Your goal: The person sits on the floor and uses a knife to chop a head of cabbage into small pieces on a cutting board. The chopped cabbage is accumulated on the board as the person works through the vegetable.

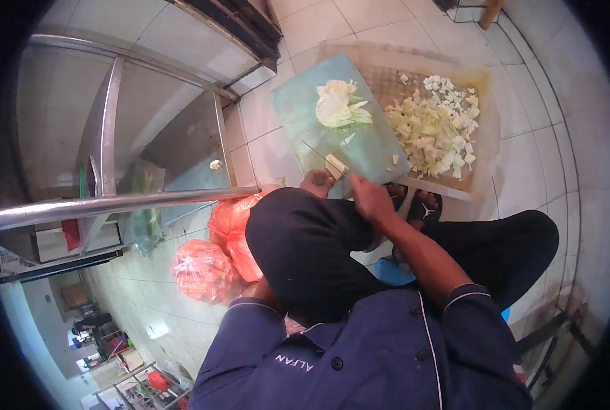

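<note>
My right hand point(370, 197) is closed around the handle of a kitchen knife point(315, 149), whose thin blade points up and left across a pale piece of cabbage core point(337, 166). At the near edge of a blue-green cutting board point(294, 97), my left hand point(317, 182) has its fingertips at the lower left of that piece; whether it grips it I cannot tell. A larger cut section of cabbage point(338, 104) lies farther up the board. To the right, chopped cabbage point(433, 130) is heaped in a shallow plastic crate point(482, 148), partly overlapped by the board.
Red plastic bags point(202, 271) with contents hidden stand left of my knee on the tiled floor point(305, 20). A metal rack with a tubular rail point(125, 205) rises at the left, near a clear bag of green vegetables point(147, 220). My sandalled feet point(424, 206) are beside the crate.
</note>
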The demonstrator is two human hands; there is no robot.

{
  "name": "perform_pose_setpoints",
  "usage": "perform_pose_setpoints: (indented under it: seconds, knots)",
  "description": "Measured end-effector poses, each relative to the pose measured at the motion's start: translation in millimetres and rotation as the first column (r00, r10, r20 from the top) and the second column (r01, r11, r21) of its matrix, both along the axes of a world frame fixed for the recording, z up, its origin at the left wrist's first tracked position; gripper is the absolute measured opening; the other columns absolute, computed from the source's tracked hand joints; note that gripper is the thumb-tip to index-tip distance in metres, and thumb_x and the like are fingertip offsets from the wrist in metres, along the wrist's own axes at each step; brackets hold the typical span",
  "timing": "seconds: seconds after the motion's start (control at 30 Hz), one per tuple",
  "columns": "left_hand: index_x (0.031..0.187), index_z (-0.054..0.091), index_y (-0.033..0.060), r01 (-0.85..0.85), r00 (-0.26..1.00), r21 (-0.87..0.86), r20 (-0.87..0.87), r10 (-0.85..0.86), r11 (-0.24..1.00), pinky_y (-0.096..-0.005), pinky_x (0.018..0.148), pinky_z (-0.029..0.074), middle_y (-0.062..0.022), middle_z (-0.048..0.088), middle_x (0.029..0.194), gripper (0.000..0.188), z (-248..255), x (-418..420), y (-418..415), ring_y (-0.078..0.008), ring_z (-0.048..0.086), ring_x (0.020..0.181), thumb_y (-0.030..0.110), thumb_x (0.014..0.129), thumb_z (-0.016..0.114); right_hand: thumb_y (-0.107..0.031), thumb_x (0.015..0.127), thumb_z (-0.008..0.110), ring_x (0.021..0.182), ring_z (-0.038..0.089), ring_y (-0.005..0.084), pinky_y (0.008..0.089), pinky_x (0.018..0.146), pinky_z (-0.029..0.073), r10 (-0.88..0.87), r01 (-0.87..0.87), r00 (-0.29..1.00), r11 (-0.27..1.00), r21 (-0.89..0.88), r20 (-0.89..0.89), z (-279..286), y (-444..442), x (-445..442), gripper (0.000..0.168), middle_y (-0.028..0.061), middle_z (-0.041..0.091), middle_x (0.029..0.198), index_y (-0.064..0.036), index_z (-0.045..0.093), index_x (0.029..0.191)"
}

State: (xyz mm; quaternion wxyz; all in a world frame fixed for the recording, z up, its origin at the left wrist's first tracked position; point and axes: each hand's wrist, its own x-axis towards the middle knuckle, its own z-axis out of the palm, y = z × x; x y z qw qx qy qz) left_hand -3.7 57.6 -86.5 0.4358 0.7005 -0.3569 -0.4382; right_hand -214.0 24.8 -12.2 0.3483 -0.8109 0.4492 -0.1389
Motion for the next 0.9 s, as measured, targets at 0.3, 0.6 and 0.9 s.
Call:
perform_pose_setpoints:
  seconds: [0.3, 0.6, 0.9]
  knots:
    - [0.113, 0.061, 0.0037, 0.050, 0.899, -0.025, 0.437, -0.034, 0.998, -0.0387, 0.084, 0.053, -0.0157, 0.061, 0.109, 0.052, 17, -20, -21, -0.0277, 0.063, 0.100, 0.032, 0.075, 0.082, -0.016, 0.092, 0.046, 0.086, 0.064, 0.0482, 0.0597, 0.075, 0.048, 0.009, 0.022, 0.986, 0.983, 0.182, -0.165, -35, -10, 0, 0.026, 0.0279, 0.065, 0.090, -0.002, 0.044, 0.114]
    - [0.109, 0.064, 0.0084, 0.369, 0.622, 0.069, 0.723, -0.301, 0.927, -0.0405, 0.086, 0.052, -0.0137, 0.056, 0.101, 0.050, -2, -2, -7, -0.0305, 0.058, 0.101, 0.030, 0.068, 0.083, -0.025, 0.100, 0.042, 0.081, 0.063, 0.0496, 0.0598, 0.071, 0.047, -0.589, 0.594, 0.803, 0.803, 0.043, -0.085, -57, -39, -97, 0.022, 0.0283, 0.064, 0.083, -0.005, 0.048, 0.105]
    - [0.116, 0.061, 0.0062, 0.167, 0.619, 0.447, 0.646, -0.446, 0.879, -0.0408, 0.089, 0.050, -0.0149, 0.058, 0.108, 0.053, 12, 63, 63, -0.0315, 0.058, 0.107, 0.026, 0.071, 0.081, -0.027, 0.099, 0.049, 0.081, 0.063, 0.0489, 0.0578, 0.068, 0.046, -0.675, 0.658, 0.735, 0.734, 0.170, 0.068, -46, -67, -107, 0.023, 0.0257, 0.065, 0.081, -0.005, 0.049, 0.106]
